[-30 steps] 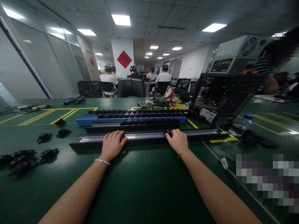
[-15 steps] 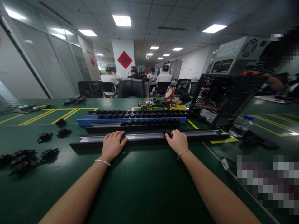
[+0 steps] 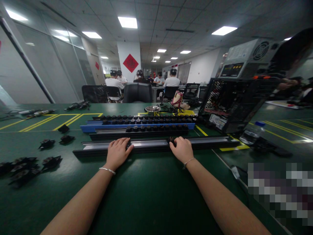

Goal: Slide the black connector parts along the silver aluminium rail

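Note:
A long black rail (image 3: 151, 143) with a shiny metal channel lies crosswise on the green table. My left hand (image 3: 118, 150) is wrapped over its left part, fingers on the far side and thumb on the near side; a dark bit shows by the fingertips, mostly hidden. My right hand (image 3: 182, 148) grips a small black module (image 3: 171, 140) that sits in the channel, right of the rail's middle. Behind lie another black rail (image 3: 110, 131) and a blue rail (image 3: 89, 127), with rows of similar black modules (image 3: 156, 127) on and around them.
Loose black modules (image 3: 46, 143) lie at the left, several in a pile (image 3: 23, 168). An open computer case (image 3: 234, 101) with power supplies (image 3: 244, 60) on top stands at the right, near a water bottle (image 3: 253, 132). A metal bowl (image 3: 153, 109) sits behind the rails. People sit farther back.
My right hand has slid a little to the left along the rail, and the small black module has moved with it. My left hand and the rail have stayed in place.

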A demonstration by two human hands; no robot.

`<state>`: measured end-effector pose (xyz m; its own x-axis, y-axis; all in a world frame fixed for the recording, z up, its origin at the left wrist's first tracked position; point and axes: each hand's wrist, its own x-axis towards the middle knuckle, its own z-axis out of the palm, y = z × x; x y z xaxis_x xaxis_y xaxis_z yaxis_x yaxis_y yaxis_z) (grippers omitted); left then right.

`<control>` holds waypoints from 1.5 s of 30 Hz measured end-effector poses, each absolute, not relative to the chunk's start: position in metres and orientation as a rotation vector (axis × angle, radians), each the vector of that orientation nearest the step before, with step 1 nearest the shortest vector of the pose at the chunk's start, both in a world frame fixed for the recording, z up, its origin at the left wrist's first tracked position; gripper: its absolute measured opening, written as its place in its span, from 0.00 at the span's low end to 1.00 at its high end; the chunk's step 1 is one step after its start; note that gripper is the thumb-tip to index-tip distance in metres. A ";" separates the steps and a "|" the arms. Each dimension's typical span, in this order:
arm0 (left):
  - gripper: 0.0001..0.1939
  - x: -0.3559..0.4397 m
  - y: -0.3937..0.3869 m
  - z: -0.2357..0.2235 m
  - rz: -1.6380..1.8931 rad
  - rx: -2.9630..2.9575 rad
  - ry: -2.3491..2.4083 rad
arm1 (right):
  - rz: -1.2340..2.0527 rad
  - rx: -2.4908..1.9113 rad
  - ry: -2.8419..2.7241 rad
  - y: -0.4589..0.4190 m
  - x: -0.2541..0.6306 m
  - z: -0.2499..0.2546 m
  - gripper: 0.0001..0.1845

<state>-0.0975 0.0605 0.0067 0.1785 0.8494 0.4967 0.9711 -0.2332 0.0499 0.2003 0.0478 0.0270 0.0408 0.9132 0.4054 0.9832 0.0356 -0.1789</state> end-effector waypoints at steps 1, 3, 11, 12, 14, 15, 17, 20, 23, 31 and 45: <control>0.26 -0.097 0.060 0.007 -0.625 -2.179 -1.746 | -0.233 -1.913 -1.908 0.048 0.201 0.027 0.14; 0.26 -0.097 0.061 0.007 -0.625 -2.178 -1.754 | -0.237 -1.905 -1.904 0.048 0.202 0.026 0.14; 0.26 -0.098 0.061 0.006 -0.628 -2.175 -1.749 | -0.207 -1.833 -1.929 0.047 0.198 0.025 0.13; 0.26 -0.098 0.061 0.006 -0.629 -2.175 -1.749 | -0.206 -1.826 -1.932 0.047 0.197 0.025 0.13; 0.26 -0.098 0.061 0.006 -0.631 -2.175 -1.743 | -0.204 -1.816 -1.936 0.047 0.197 0.024 0.13; 0.26 -0.098 0.061 0.006 -0.632 -2.175 -1.741 | -0.202 -1.814 -1.937 0.047 0.197 0.024 0.13; 0.26 -0.098 0.060 0.006 -0.633 -2.175 -1.744 | -0.197 -1.813 -1.938 0.047 0.197 0.024 0.13; 0.25 -0.098 0.061 0.006 -0.630 -2.176 -1.756 | -0.182 -1.816 -1.942 0.047 0.198 0.025 0.13; 0.25 -0.098 0.061 0.006 -0.625 -2.173 -1.757 | -0.164 -1.812 -1.951 0.047 0.197 0.025 0.13; 0.25 -0.097 0.061 0.007 -0.623 -2.184 -1.765 | -0.188 -1.806 -1.981 0.046 0.192 0.025 0.13; 0.26 -0.098 0.062 0.006 -0.616 -2.181 -1.766 | -0.162 -1.786 -1.996 0.044 0.187 0.026 0.11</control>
<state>-0.0976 0.0617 0.0065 0.1678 0.8594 0.4831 0.9733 -0.2223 0.0575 0.1865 0.0444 0.0263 -0.0568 0.9124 0.4054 0.9659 0.1530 -0.2090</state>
